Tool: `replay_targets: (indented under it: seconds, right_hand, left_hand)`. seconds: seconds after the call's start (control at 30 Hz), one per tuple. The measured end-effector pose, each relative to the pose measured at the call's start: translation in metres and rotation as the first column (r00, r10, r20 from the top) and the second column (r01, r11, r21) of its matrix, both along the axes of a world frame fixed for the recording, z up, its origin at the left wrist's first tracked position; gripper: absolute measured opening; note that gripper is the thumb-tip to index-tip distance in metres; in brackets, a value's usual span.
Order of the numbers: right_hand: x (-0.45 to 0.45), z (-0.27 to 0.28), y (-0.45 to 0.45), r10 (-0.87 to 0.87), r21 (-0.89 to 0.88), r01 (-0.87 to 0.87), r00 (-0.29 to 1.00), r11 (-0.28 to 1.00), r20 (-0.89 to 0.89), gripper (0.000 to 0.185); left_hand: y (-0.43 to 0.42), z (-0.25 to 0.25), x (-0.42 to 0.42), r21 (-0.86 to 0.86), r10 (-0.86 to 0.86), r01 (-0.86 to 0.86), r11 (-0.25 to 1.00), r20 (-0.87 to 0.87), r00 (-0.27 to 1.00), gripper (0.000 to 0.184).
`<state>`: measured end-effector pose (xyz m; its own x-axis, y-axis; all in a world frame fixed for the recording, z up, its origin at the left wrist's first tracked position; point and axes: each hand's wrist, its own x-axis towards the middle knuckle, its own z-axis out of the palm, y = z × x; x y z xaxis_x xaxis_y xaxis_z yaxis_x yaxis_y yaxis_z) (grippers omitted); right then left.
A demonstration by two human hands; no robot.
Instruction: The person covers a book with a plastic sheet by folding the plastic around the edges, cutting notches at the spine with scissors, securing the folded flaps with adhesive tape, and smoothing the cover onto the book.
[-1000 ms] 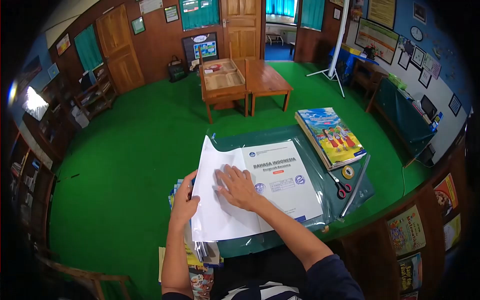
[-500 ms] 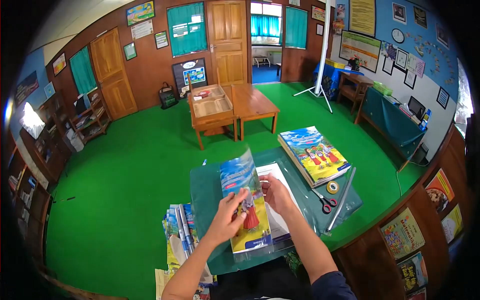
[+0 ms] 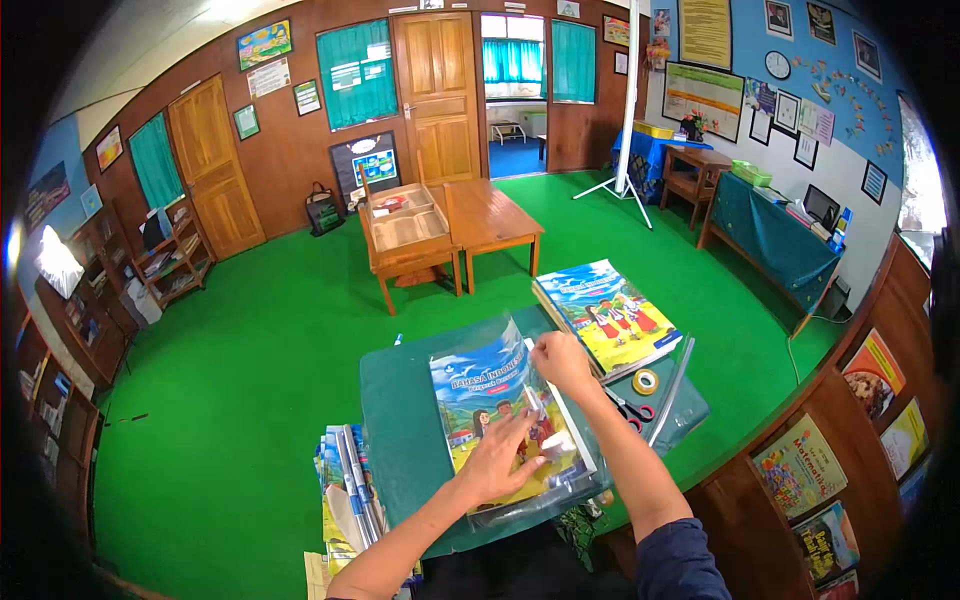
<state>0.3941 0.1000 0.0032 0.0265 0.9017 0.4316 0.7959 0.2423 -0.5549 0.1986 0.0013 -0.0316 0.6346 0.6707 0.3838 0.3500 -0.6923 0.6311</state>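
A blue and yellow book (image 3: 462,408) lies on the green-covered table (image 3: 395,430), with clear plastic film (image 3: 514,335) over it that stands up past its top edge. My left hand (image 3: 497,462) rests on the front cover, fingers spread. At the book's upper right edge my right hand (image 3: 562,360) is closed, fingers bent around the edge of the film. Right of it sit a stack of similar books (image 3: 622,318), a roll of tape (image 3: 646,381), scissors (image 3: 640,411) partly behind my right forearm, and a long clear plastic roll (image 3: 674,390).
Left of the table, lower down, are more books (image 3: 332,470) with silvery rolls (image 3: 358,478) on top. Ahead stand two wooden tables (image 3: 490,222) and a white tripod stand (image 3: 622,180) on the green floor (image 3: 240,400). A wooden display rack (image 3: 745,510) is close on the right.
The book has gone from being held in my left hand to lying flat, its cover now facing up. My left fingers have spread over it. My right hand has moved to its upper right edge.
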Motion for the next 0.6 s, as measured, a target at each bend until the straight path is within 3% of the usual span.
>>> replay_targets:
  seconds: [0.13,0.17,0.3,0.33,0.47,0.6]
  right_hand:
    - [0.017,-0.052,0.017,-0.185,-0.182,0.258,0.921,0.949,0.343,0.016]
    - [0.014,-0.050,0.014,-0.184,-0.186,0.258,0.922,0.948,0.342,0.016]
    - [-0.008,-0.030,-0.003,-0.248,0.222,0.240,0.969,0.945,0.010,0.035]
    - [-0.014,-0.022,-0.009,-0.248,0.216,0.240,0.969,0.946,0.010,0.035]
    - [-0.032,0.014,-0.026,0.033,0.322,-0.146,0.944,0.935,0.330,0.046]
    - [-0.024,-0.038,-0.010,-0.039,0.288,-0.144,0.836,0.947,0.547,0.049]
  left_hand:
    - [0.002,-0.009,-0.016,0.159,0.146,-0.125,0.979,-0.126,0.981,0.067]
    - [0.001,-0.009,-0.016,0.155,0.145,-0.124,0.980,-0.129,0.981,0.067]
    - [-0.006,-0.007,-0.012,0.246,0.218,-0.156,0.957,-0.250,0.943,0.068]
    - [-0.006,-0.009,-0.010,0.241,0.217,-0.156,0.958,-0.253,0.943,0.068]
    - [-0.002,-0.023,-0.002,0.215,0.217,-0.154,0.964,-0.312,0.925,0.069]
    - [-0.004,-0.024,-0.001,0.206,0.219,-0.171,0.964,-0.242,0.945,0.068]
